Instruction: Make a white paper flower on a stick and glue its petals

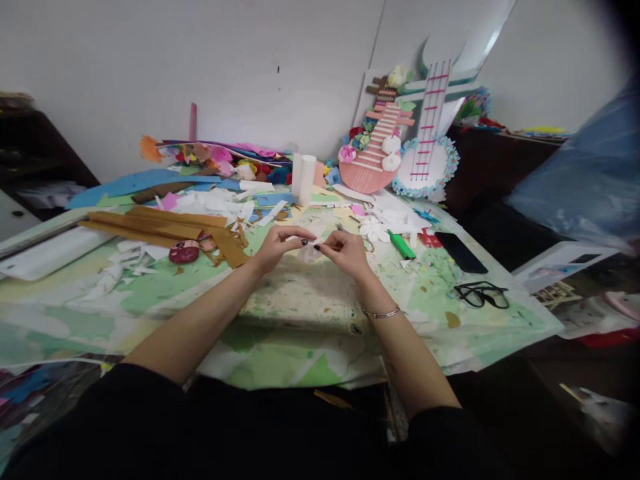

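Over the middle of the table, my left hand [279, 247] pinches a small white piece of paper [315, 243] between thumb and fingertips. From the other side my right hand [349, 252] pinches the same piece, the two sets of fingertips almost meeting. A pale, thin sheet seems to hang or lie just below them; its outline is faint. Behind my right hand, a metal tool [341, 227] is partly hidden, perhaps scissors. White paper petals [373, 229] lie right of that hand. Brown crepe paper [165, 227] and a dark red round object [184, 252] are left of my left hand.
A green tube [401, 245], a black phone [461, 253] and black-framed glasses [481, 295] lie on the right. White rolls [307, 179] stand at the back. Two decorated paper instruments [373, 163] lean on the wall. White scraps [205, 203] cover the left back.
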{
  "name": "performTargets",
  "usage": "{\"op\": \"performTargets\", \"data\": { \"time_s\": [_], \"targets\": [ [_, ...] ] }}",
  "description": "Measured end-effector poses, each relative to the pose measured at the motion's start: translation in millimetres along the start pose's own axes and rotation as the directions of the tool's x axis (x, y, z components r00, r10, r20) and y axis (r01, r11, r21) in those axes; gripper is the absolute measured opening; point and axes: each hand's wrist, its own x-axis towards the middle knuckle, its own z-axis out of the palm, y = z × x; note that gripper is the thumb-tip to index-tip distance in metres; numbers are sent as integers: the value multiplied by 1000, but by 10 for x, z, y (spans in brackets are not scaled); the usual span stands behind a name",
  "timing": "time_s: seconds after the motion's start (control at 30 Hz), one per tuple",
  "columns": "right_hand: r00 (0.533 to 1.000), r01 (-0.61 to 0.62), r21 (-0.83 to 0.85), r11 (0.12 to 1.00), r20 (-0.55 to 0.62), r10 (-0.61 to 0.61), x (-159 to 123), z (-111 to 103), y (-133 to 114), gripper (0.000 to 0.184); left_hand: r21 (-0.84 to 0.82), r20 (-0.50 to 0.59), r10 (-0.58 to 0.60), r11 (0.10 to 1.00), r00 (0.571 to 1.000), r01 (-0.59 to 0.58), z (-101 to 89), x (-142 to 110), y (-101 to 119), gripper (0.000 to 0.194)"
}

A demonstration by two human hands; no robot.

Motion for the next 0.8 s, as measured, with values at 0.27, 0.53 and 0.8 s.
{"op": "performTargets", "data": {
  "time_s": [0.27, 0.53, 0.8],
  "targets": [
    [1000, 3, 38, 999, -16, -2, 4, -8, 16, 32, 155, -45, -53, 986, 998, 59, 61, -12, 41, 25],
    [999, 18, 62, 998, -32, -16, -4, 9, 13, 33, 213, -77, -60, 974, 995, 75, 61, -11, 6, 23],
    [999, 42, 4, 999, -29, -42, -24, 3, -17, 33, 128, -121, -133, 981, 984, 148, 98, -5, 59, 22]
  ]
}}
